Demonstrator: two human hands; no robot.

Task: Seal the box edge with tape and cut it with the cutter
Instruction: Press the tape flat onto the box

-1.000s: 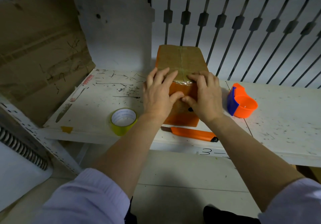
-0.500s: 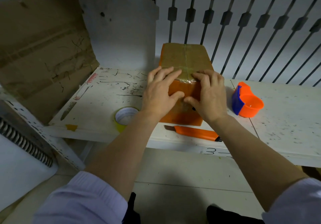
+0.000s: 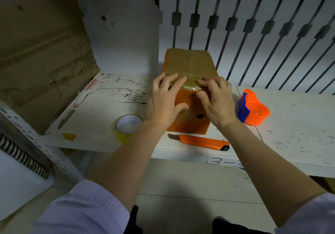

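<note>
While both hands, the left (image 3: 164, 100) and right (image 3: 216, 100), lie open and flat, gripping nothing, pressing tape (image 3: 192, 85) over the box (image 3: 190, 65) edge, the sealing looks nearly done and the cutter (image 3: 199, 140) lies untouched.

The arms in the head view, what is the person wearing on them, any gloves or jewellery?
Both hands, left and right, are bare: no gloves, rings or watch visible. Pale lilac sleeves, left and right, are pushed up near the elbows, leaving the forearms uncovered.
</note>
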